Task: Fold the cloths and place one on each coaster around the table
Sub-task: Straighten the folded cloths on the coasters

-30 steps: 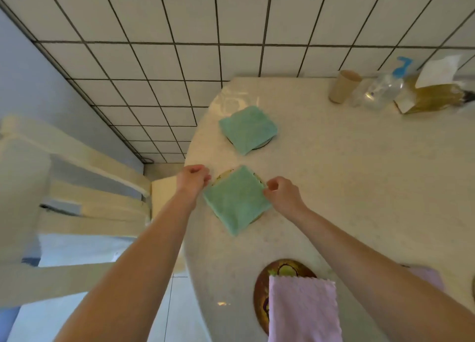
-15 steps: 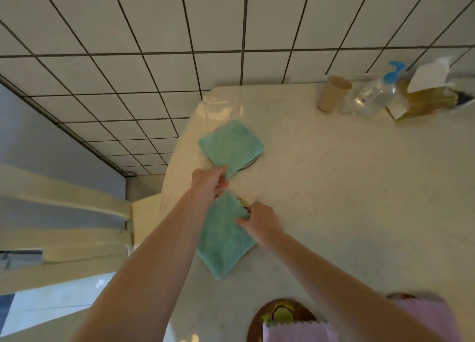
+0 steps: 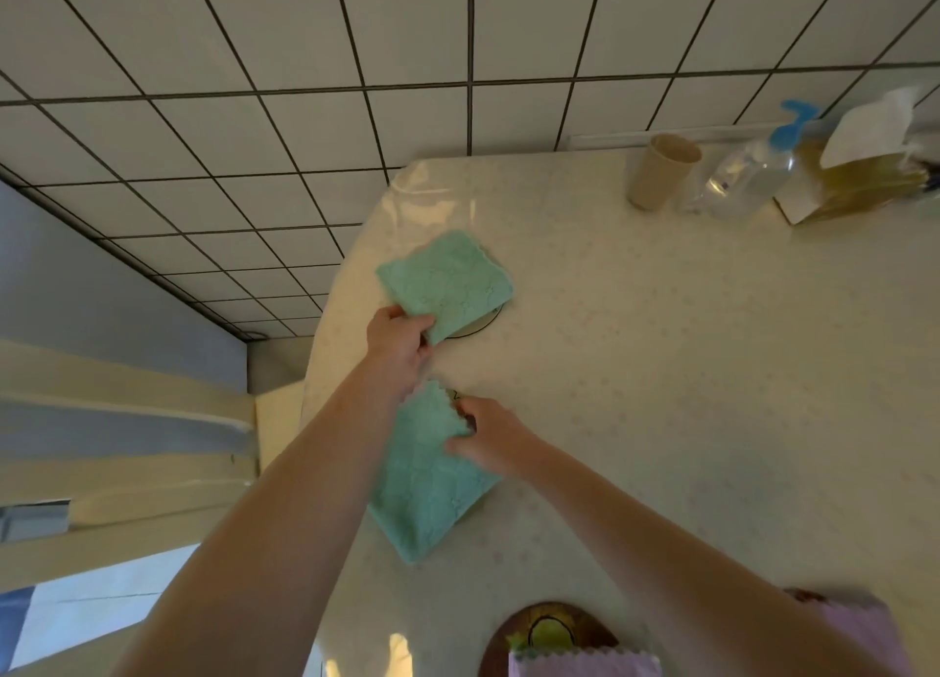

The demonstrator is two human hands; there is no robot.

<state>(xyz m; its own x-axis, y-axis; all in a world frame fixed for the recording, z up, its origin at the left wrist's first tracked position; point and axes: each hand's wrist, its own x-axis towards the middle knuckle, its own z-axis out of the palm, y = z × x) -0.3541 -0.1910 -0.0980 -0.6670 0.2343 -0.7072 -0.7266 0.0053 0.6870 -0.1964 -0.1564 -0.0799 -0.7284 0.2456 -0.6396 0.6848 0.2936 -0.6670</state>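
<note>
Two folded green cloths lie near the table's left edge. The far green cloth covers a coaster whose rim peeks out at its right corner. My left hand pinches that cloth's near corner. The near green cloth lies over another coaster, of which only a sliver shows by my fingers. My right hand grips the near cloth's far right edge. A brown coaster at the bottom carries a folded pink cloth. Another pink cloth sits at bottom right, partly behind my right arm.
A beige cup, a spray bottle with a blue trigger and a tissue box stand at the table's far right by the tiled wall. A cream chair stands left of the pale table.
My left hand moved from the near green cloth's far corner up to the far cloth's near corner. My right hand stayed on the near cloth. The view shifted forward.
</note>
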